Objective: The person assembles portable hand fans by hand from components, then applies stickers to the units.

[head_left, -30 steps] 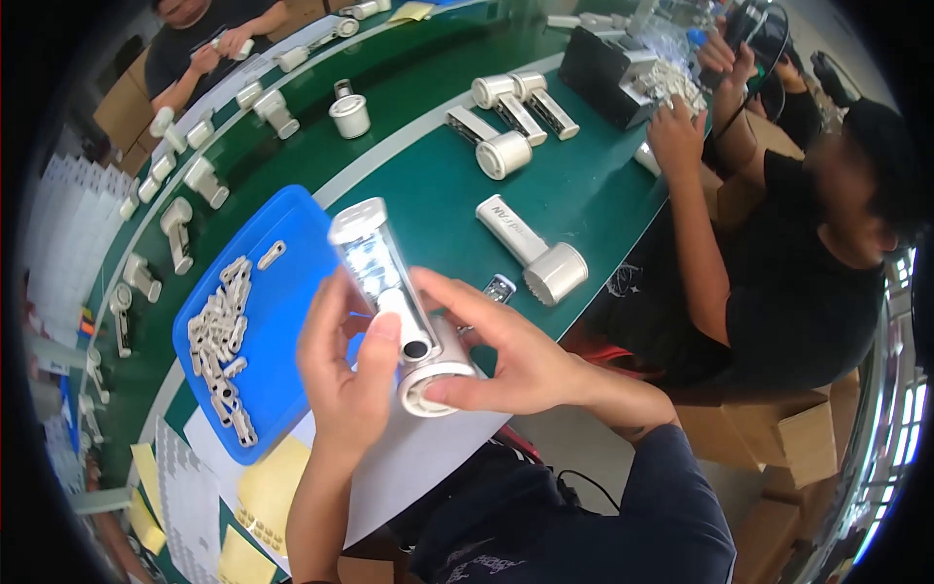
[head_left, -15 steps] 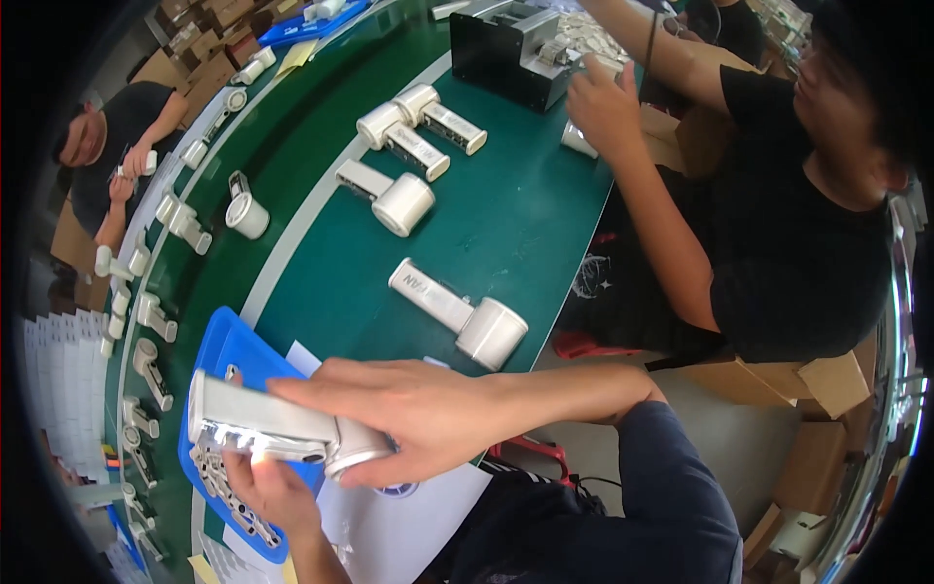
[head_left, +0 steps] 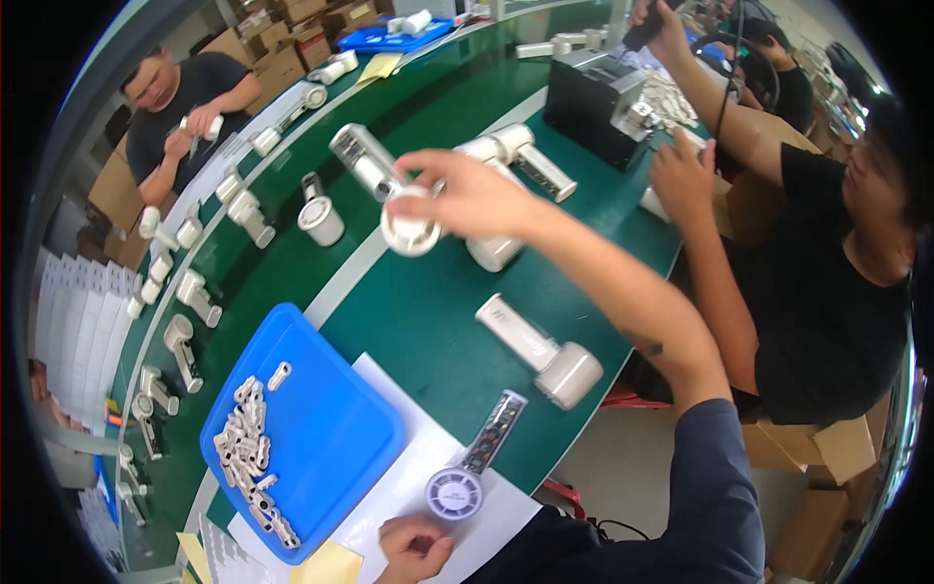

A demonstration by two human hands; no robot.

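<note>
My right hand (head_left: 457, 195) is closed around the round head of a white handheld fan (head_left: 363, 161), raised above the green table. The fan's handle points to the far left, with its open side showing dark inner parts. My left hand (head_left: 415, 548) is at the near edge, fingers curled in, with nothing visible in it. Just beyond it, a lavender handheld fan (head_left: 454, 493) lies on white paper (head_left: 384, 389), its handle open over a circuit board. A blue tray (head_left: 341, 428) to the left holds several small light-coloured parts (head_left: 243, 438).
A closed white fan (head_left: 535, 346) lies right of centre, and more fans (head_left: 525, 161) lie behind my right hand. Several fans (head_left: 199, 297) line the left belt. A black machine (head_left: 593, 107) stands at the back. Co-workers sit at the right (head_left: 817, 263) and far left (head_left: 199, 88).
My right hand has carried the white fan from over the blue tray to the far side. My left hand has let go and drawn back, uncovering tray and lavender fan. The view has shifted.
</note>
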